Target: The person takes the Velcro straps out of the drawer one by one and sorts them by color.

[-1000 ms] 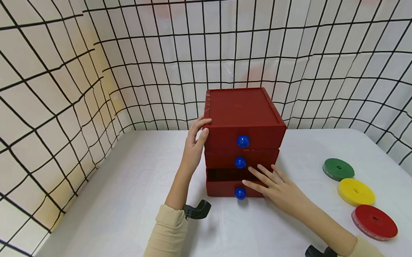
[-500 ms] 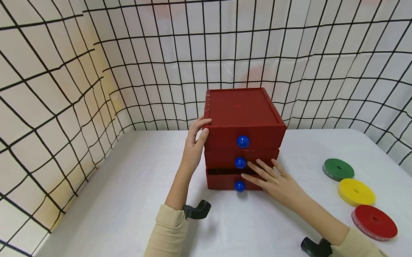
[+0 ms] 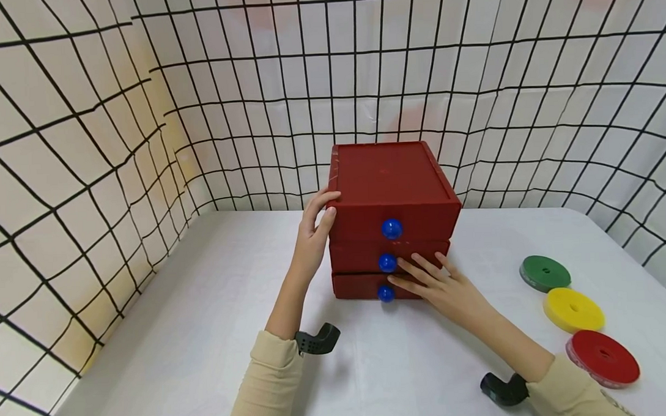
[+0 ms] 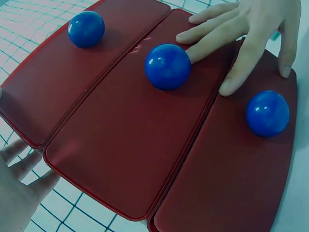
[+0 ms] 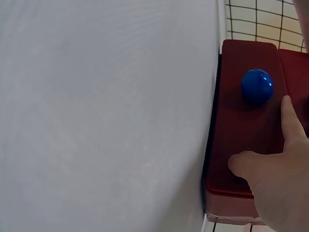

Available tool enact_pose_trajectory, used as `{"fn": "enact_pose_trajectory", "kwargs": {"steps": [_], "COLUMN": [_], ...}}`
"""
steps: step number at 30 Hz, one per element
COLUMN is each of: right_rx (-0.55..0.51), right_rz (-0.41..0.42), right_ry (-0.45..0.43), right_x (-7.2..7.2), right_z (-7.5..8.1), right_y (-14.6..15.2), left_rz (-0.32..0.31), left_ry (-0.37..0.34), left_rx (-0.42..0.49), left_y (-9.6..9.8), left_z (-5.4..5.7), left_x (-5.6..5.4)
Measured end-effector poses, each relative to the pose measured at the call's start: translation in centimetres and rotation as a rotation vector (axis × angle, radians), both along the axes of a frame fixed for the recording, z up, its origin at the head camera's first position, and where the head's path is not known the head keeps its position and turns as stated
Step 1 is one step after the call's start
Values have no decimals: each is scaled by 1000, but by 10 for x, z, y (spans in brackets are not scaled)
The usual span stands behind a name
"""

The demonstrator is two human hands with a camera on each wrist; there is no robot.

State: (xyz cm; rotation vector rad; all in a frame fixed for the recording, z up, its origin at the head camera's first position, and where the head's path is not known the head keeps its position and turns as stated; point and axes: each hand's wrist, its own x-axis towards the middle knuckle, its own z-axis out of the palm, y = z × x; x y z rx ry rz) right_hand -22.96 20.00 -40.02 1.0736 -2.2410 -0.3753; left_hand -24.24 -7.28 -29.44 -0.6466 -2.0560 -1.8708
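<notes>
A red cabinet of three stacked drawers [image 3: 392, 172], each with a round blue knob, stands on the white table. My left hand [image 3: 312, 236] holds its upper left side, thumb at the front corner and fingers along the side wall. Spread fingers of my right hand [image 3: 440, 287] lie across the right part of the front, over the middle and bottom drawers. In the right wrist view the thumb touches the bottom drawer [image 5: 248, 125], beside its blue knob [image 5: 257, 87]. Only a thin dark line shows above the bottom drawer in the head view.
On the right lie three flat round rolls: green [image 3: 544, 273], yellow [image 3: 573, 310] and red [image 3: 604, 357]. Black grid netting [image 3: 384, 96] over white sheeting rises behind and to the left of the table [image 3: 205, 335].
The bottom drawer has slid back into the cabinet, its dark gap narrowing to a line. My right hand has moved forward with it. The left hand has kept its hold.
</notes>
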Motion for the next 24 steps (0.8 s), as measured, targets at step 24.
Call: {"fn": "enact_pose_trajectory", "kwargs": {"steps": [24], "right_rx": [-100], "right_rz": [9], "right_ry": [-24], "right_x": [4], "right_z": [-1], "right_y": [-8], "left_rz": [-4], "left_ry": [46], "left_rx": [14], "left_y": [-2], "left_z": [-21], "left_x": [-22]}}
